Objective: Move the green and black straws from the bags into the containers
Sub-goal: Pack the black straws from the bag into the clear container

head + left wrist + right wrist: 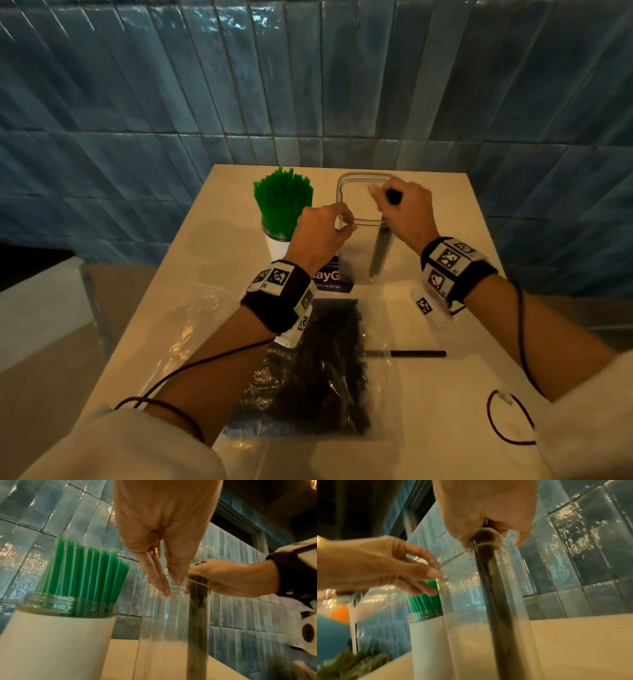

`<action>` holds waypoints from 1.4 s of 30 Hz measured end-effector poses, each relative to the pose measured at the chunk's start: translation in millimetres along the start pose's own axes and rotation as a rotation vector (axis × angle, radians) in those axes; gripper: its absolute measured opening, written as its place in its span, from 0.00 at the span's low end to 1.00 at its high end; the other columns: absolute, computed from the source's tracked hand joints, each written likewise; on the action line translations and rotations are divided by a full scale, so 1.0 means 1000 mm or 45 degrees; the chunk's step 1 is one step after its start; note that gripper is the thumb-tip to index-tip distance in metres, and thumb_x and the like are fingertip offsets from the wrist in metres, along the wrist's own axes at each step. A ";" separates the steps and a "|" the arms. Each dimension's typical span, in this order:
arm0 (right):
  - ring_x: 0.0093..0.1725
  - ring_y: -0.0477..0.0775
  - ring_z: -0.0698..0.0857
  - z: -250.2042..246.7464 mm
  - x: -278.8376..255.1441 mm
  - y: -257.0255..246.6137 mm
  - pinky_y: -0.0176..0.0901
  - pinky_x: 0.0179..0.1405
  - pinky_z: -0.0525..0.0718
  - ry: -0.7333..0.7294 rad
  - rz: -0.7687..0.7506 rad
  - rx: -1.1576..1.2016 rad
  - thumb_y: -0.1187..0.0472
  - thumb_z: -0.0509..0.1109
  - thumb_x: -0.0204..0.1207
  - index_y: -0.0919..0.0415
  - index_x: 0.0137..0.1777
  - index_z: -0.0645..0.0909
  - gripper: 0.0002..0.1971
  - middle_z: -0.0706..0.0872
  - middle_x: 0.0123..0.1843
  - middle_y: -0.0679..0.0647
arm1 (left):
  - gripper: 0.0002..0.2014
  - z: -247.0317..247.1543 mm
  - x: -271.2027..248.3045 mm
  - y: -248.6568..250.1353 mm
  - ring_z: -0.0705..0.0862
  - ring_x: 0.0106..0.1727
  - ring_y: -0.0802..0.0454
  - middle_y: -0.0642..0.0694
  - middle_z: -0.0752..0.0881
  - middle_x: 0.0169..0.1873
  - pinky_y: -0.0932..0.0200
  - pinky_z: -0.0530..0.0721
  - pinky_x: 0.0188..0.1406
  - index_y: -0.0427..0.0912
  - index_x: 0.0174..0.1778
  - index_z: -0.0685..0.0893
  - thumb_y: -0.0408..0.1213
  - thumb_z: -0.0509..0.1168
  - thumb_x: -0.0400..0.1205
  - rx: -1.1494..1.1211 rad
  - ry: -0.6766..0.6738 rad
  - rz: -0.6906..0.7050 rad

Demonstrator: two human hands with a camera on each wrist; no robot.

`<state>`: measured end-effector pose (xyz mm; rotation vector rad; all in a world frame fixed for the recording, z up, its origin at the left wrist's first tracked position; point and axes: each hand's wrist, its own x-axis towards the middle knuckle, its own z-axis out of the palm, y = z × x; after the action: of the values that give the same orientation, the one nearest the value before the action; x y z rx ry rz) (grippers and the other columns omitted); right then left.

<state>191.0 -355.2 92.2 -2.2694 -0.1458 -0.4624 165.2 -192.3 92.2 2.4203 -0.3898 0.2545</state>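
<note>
A bunch of green straws (282,202) stands upright in a white jar (277,245) at the table's back left. Right of it stands a tall clear square container (363,175). My left hand (344,222) pinches its near left corner at the rim. My right hand (387,198) grips a bundle of black straws (378,253) from above, its lower end down inside the container at the near right corner. In the right wrist view the black bundle (496,601) runs down along the clear wall (467,628). A clear bag of black straws (325,370) lies in front of me.
One loose black straw (421,353) lies on the table right of the bag. A flat clear bag (185,329) lies at the left, and a purple card (332,277) sits under the container. Blue tiled wall (308,85) closes the back of the table.
</note>
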 end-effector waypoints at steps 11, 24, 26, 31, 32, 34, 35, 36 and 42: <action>0.45 0.50 0.82 -0.012 0.005 -0.010 0.49 0.56 0.80 -0.286 0.028 -0.213 0.49 0.70 0.76 0.60 0.44 0.87 0.13 0.88 0.45 0.55 | 0.27 0.000 -0.014 0.004 0.82 0.47 0.53 0.42 0.82 0.60 0.61 0.83 0.47 0.47 0.71 0.71 0.40 0.71 0.77 0.013 0.067 -0.011; 0.59 0.59 0.78 -0.009 -0.173 0.085 0.47 0.55 0.74 -0.830 0.071 -0.573 0.67 0.64 0.73 0.57 0.56 0.80 0.13 0.76 0.58 0.55 | 0.51 0.092 -0.176 0.041 0.40 0.77 0.21 0.33 0.36 0.80 0.24 0.58 0.71 0.42 0.82 0.46 0.74 0.52 0.73 0.443 -1.151 -0.578; 0.61 0.58 0.76 -0.002 -0.187 0.090 0.46 0.55 0.74 -1.115 0.113 -0.757 0.63 0.62 0.74 0.56 0.60 0.77 0.14 0.74 0.60 0.54 | 0.45 0.100 -0.179 0.041 0.44 0.76 0.18 0.30 0.36 0.79 0.25 0.64 0.69 0.40 0.81 0.48 0.67 0.54 0.78 0.541 -1.138 -0.545; 0.59 0.61 0.79 0.008 -0.189 0.090 0.49 0.54 0.75 -1.246 0.130 -0.839 0.61 0.58 0.80 0.60 0.61 0.73 0.11 0.78 0.61 0.58 | 0.23 0.088 -0.170 0.029 0.62 0.75 0.24 0.31 0.56 0.79 0.35 0.70 0.71 0.45 0.75 0.66 0.50 0.52 0.86 0.328 -1.073 -0.574; 0.59 0.61 0.79 0.005 -0.186 0.089 0.49 0.53 0.75 -1.286 0.147 -0.824 0.62 0.57 0.81 0.60 0.63 0.72 0.12 0.78 0.62 0.60 | 0.17 0.082 -0.168 0.024 0.72 0.70 0.30 0.33 0.68 0.73 0.39 0.74 0.70 0.45 0.65 0.74 0.49 0.54 0.85 0.186 -1.002 -0.577; 0.59 0.61 0.79 -0.005 -0.182 0.088 0.45 0.49 0.73 -1.299 0.150 -0.801 0.62 0.54 0.82 0.61 0.65 0.70 0.13 0.79 0.61 0.61 | 0.07 0.070 -0.168 0.014 0.82 0.58 0.43 0.40 0.82 0.57 0.46 0.80 0.64 0.47 0.45 0.79 0.45 0.59 0.83 -0.142 -0.757 -0.608; 0.58 0.60 0.80 -0.012 -0.180 0.089 0.44 0.47 0.72 -1.257 0.138 -0.804 0.60 0.53 0.83 0.60 0.65 0.71 0.13 0.80 0.60 0.59 | 0.07 0.065 -0.170 0.009 0.82 0.59 0.45 0.41 0.83 0.55 0.48 0.79 0.65 0.46 0.39 0.78 0.42 0.60 0.83 -0.236 -0.653 -0.631; 0.57 0.59 0.81 -0.021 -0.177 0.089 0.44 0.46 0.72 -1.204 0.120 -0.822 0.58 0.53 0.83 0.58 0.63 0.72 0.13 0.81 0.59 0.57 | 0.10 0.060 -0.172 0.005 0.79 0.64 0.47 0.41 0.83 0.55 0.51 0.75 0.69 0.46 0.34 0.76 0.39 0.61 0.83 -0.296 -0.578 -0.646; 0.45 0.56 0.86 -0.072 -0.164 0.091 0.40 0.38 0.74 -0.888 0.142 -0.782 0.54 0.65 0.75 0.54 0.53 0.83 0.11 0.88 0.42 0.52 | 0.16 0.055 -0.187 -0.007 0.73 0.55 0.75 0.57 0.79 0.48 0.64 0.72 0.65 0.42 0.27 0.69 0.32 0.62 0.81 -0.434 -0.363 -0.626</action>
<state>41.6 -462.6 12.5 -2.9378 -0.2488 0.4273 -2.7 -183.4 -5.8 2.1303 0.0482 -0.3491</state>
